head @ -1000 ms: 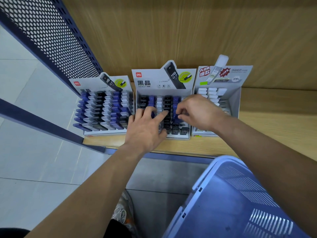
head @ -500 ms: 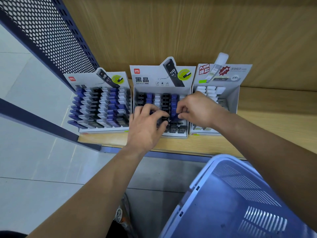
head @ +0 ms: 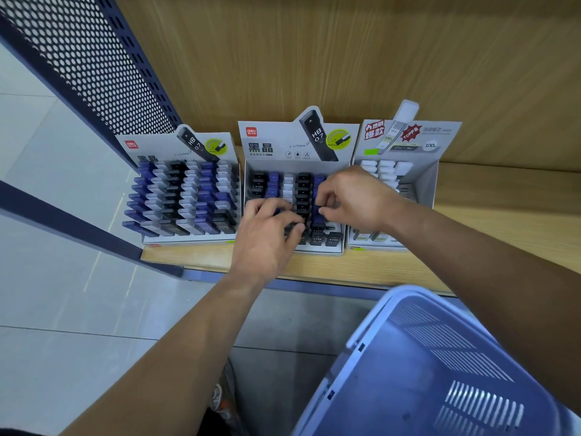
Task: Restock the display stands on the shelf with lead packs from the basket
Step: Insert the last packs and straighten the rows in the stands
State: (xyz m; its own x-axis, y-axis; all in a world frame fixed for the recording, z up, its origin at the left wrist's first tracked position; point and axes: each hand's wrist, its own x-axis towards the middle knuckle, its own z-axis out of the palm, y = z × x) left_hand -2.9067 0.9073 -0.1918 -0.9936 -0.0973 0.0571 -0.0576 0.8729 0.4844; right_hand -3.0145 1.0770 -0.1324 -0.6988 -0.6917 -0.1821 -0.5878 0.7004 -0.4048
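This is a shop, the stationery section by the look of it. Under the left hand (head: 264,243) and right hand (head: 355,196) sits a cardboard display stand (head: 298,143) with a branded header card printed "HB 0.7". Its rows are packed with small black, blue and white lead packs (head: 303,187). Left of the left hand is a matching stand (head: 176,146). Right of the right hand, a third stand (head: 412,136) carries red promotional lettering. All three line a wood-grain retail shelf (head: 503,196), closed at the far left by a dark blue perforated metal end panel (head: 94,64). Below the hands lie pale floor tiles (head: 63,278), and a blue plastic shopping basket (head: 424,357) sits beneath the right forearm.
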